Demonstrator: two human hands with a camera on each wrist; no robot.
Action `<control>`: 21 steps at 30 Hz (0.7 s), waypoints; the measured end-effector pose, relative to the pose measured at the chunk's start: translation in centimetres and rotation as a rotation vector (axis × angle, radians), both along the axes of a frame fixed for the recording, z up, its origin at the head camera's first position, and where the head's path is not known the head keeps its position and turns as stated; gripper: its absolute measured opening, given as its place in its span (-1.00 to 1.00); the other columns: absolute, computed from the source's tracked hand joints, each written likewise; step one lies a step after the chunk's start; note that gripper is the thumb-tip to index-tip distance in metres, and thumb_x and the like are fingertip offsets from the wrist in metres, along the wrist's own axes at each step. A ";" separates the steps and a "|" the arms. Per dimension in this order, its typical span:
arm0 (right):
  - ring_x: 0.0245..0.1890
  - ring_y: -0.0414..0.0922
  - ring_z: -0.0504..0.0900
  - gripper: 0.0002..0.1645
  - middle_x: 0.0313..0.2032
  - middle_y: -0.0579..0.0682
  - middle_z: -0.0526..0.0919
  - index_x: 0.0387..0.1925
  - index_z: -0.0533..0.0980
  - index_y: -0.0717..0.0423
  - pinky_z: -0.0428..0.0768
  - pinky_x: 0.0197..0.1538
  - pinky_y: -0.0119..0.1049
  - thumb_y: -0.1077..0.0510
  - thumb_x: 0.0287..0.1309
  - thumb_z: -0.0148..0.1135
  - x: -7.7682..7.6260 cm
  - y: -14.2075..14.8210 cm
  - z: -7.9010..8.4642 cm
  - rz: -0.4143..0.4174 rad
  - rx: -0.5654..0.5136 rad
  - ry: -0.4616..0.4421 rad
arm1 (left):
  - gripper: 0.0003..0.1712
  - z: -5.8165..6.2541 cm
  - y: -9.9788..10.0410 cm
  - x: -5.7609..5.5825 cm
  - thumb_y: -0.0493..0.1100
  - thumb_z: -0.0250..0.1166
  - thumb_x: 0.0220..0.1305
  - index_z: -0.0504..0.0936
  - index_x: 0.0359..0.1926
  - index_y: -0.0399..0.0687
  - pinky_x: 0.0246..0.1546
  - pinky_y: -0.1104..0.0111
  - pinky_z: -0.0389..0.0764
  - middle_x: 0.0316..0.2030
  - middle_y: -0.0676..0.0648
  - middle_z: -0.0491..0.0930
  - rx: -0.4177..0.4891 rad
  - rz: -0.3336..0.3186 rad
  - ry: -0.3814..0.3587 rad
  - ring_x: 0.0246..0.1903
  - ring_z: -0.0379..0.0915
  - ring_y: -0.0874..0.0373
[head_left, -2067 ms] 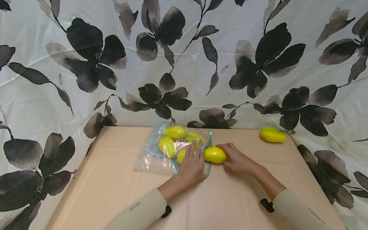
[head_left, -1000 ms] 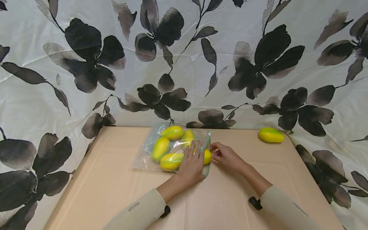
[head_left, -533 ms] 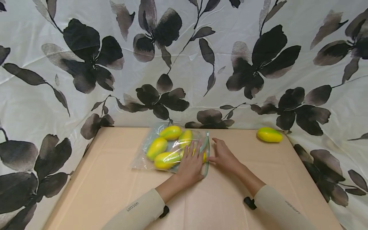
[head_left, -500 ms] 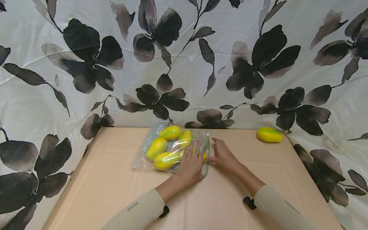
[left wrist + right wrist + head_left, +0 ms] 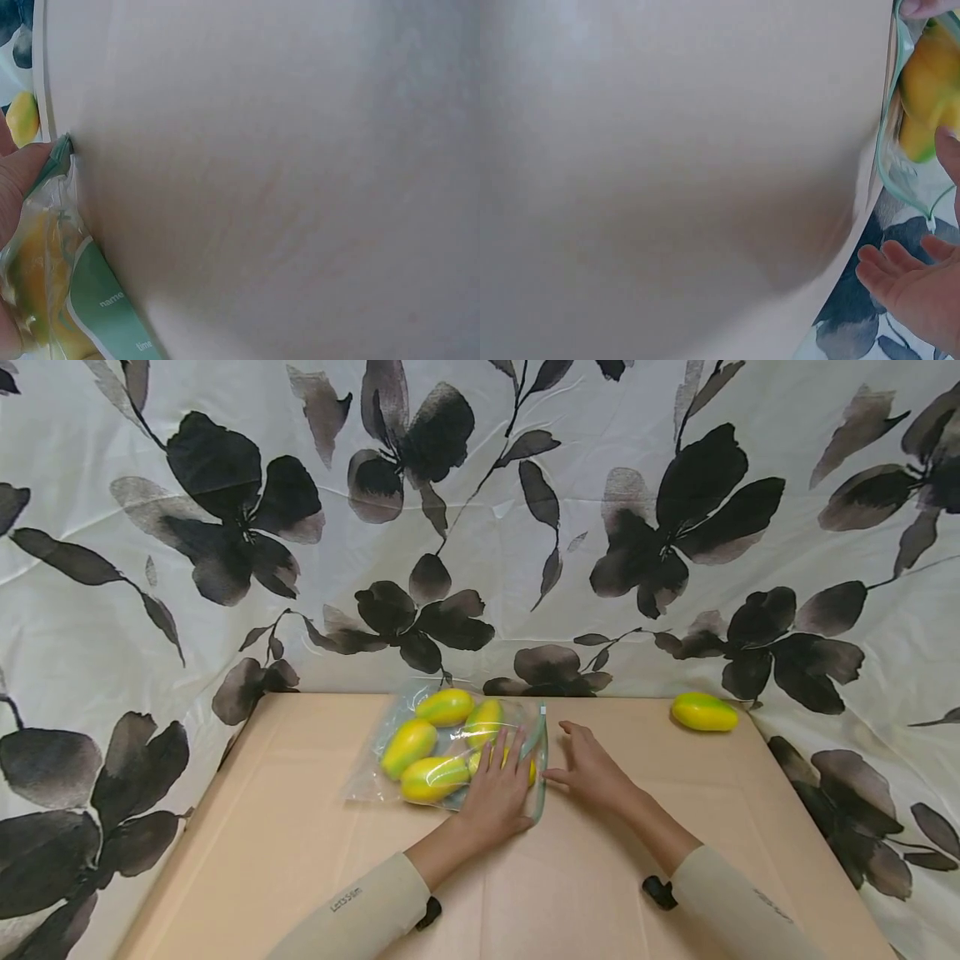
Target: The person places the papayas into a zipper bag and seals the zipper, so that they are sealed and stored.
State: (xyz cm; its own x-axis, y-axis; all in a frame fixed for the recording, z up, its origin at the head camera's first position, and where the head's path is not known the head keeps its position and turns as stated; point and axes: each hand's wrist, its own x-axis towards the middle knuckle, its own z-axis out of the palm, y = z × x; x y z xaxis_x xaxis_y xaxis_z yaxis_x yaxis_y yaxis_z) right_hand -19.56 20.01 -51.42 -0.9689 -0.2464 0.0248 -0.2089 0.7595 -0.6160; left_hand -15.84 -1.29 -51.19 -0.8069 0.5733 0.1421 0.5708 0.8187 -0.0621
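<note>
A clear zip bag (image 5: 367, 787) lies flat near the table's back edge, holding several yellow-green mangoes (image 5: 433, 779). My left hand (image 5: 497, 797) rests on it, fingers straight over the mouth end and partly covering one mango. In the left wrist view, the left thumb (image 5: 19, 172) touches the bag's green zip edge. Just right of the mouth, my right hand (image 5: 595, 770) holds nothing, its thumb and fingers spread apart. The right wrist view has the teal zip rim (image 5: 885, 127) parted, with a mango (image 5: 930, 75) inside.
One more mango (image 5: 703, 712) lies loose at the table's back right corner. The tan tabletop (image 5: 570, 893) ends at a white cloth (image 5: 525, 568) with dark flowers, hanging behind and at the sides.
My right hand has pushed a mango leftward into the bag, let go of it and drawn slightly back. Mangoes inside have shifted left. The left hand has stayed on the bag.
</note>
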 end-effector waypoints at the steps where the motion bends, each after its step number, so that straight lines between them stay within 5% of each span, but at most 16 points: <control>1: 0.45 0.30 0.33 0.21 0.42 0.42 0.30 0.50 0.11 0.41 0.35 0.45 0.21 -0.08 0.07 0.59 0.0 0.3 0.0 -0.005 -0.004 0.001 | 0.33 0.0 0.0 0.0 0.41 0.55 -0.09 0.21 0.56 -0.14 0.57 -0.13 0.07 0.64 -0.29 -0.13 0.001 0.001 -0.003 0.61 -0.17 -0.33; 11: 0.50 0.30 0.23 0.09 0.47 0.35 0.25 0.52 0.12 0.32 0.22 0.50 0.28 0.00 0.18 0.51 0.7 4.2 0.7 -0.056 -0.038 -0.038 | 0.29 -0.1 0.0 0.0 0.36 0.54 -0.03 0.18 0.58 -0.14 0.58 -0.12 0.04 0.65 -0.27 -0.15 0.028 0.007 -0.048 0.62 -0.21 -0.30; 21: 0.45 0.37 0.23 -0.05 0.45 0.39 0.28 0.48 0.24 0.29 0.21 0.44 0.37 0.09 0.19 0.49 -0.2 11.9 2.4 -0.149 0.039 0.131 | 0.38 -0.4 -0.4 0.0 0.36 0.57 -0.08 0.10 0.59 -0.17 0.58 -0.14 0.00 0.65 -0.27 -0.14 0.091 -0.005 -0.049 0.62 -0.27 -0.34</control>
